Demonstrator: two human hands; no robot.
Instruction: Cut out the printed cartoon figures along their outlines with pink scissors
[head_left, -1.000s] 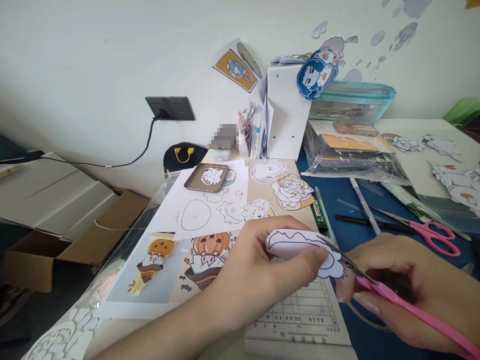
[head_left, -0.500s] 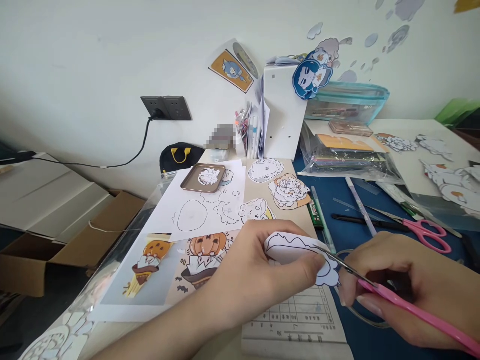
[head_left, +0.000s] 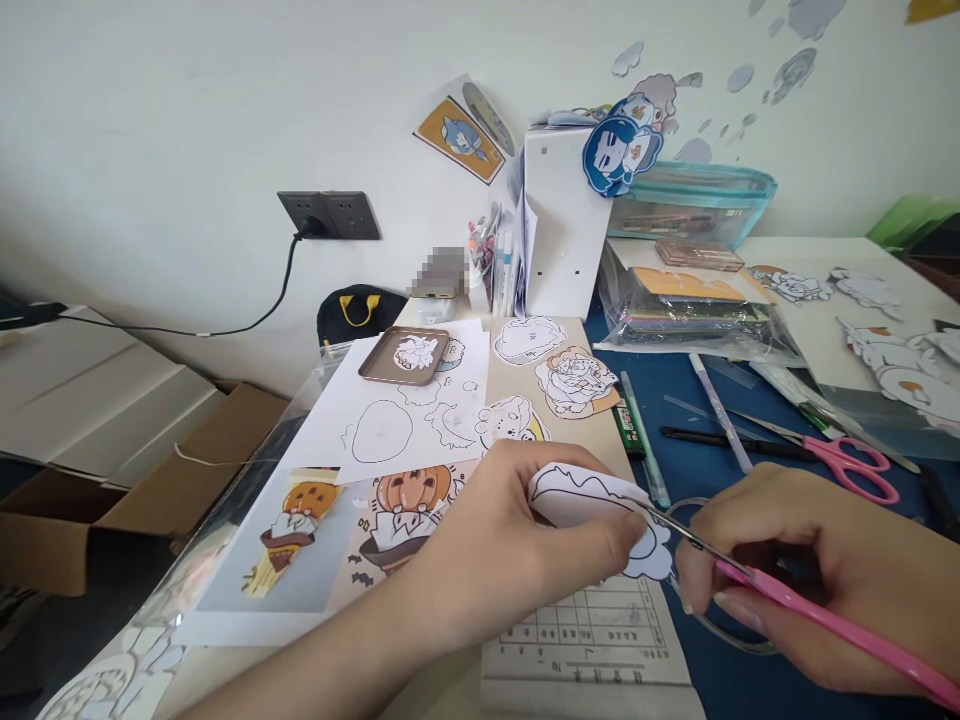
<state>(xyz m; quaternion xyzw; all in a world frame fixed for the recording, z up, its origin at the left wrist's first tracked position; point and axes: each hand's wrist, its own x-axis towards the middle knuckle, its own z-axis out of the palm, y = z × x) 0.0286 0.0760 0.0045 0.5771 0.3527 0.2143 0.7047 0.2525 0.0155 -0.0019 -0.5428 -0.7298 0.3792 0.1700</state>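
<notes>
My left hand (head_left: pixel 517 540) pinches a white paper cutout (head_left: pixel 581 495) with a black drawn outline, held just above the table. My right hand (head_left: pixel 817 570) grips pink-handled scissors (head_left: pixel 787 600), whose thin metal blades reach left into the cutout's edge beside my left thumb. Under both hands lies a printed sheet with a grid (head_left: pixel 592 640).
Pumpkin-character prints (head_left: pixel 405 505) and a white sheet with cut holes (head_left: pixel 409 415) lie to the left. A small brown tray (head_left: pixel 386 365), other cutouts (head_left: pixel 577 380), pens (head_left: pixel 716 410), a second pair of pink scissors (head_left: pixel 847 455), plastic bags (head_left: pixel 690 300) and a white box (head_left: pixel 562 225) crowd the back. A cardboard box (head_left: pixel 112 500) sits off the table's left edge.
The view has drifted slightly, so everything has slid a little left. The scissor blades have crept a bit further into the cutout; both hands hold as before.
</notes>
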